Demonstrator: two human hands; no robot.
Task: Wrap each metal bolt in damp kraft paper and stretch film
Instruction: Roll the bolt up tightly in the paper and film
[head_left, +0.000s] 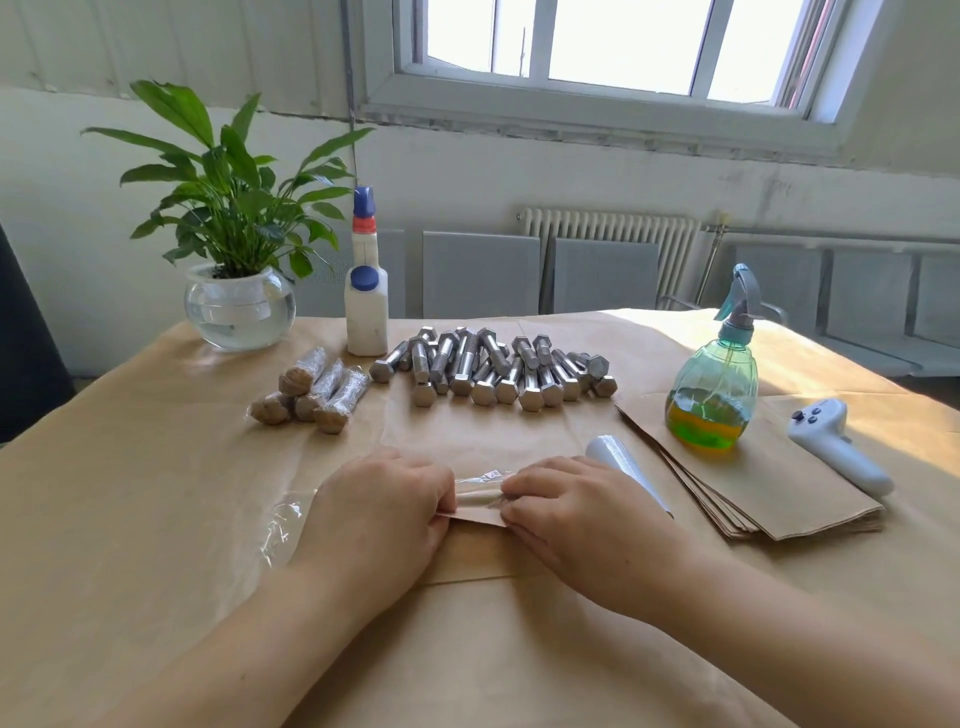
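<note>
- Both hands work at the near middle of the table (156, 467), which is covered in brown paper. The left hand (379, 512) and the right hand (582, 514) face each other, fingers curled in and pinching a small roll (479, 500) between them.
- The roll shows a pale core under clear stretch film (283, 519), with a kraft paper sheet (475, 519) edging out beneath it; loose film trails to the left of the left hand. The bolt itself is not visible inside.
- The step in hand looks like rolling a paper-covered bolt into the film.
- Four wrapped bolts (311, 392) lie stacked beyond the left hand; a large heap of bare bolts (493, 369) waits behind, so most of the task seems still ahead.
- The film roll (623, 467) lies just beside the right hand, the stack of kraft sheets (753, 483) further right, carrying the spray bottle (711, 384).
- The next move probably calls for keeping the film taut while turning, then tearing it free and pressing the tail down.
</note>
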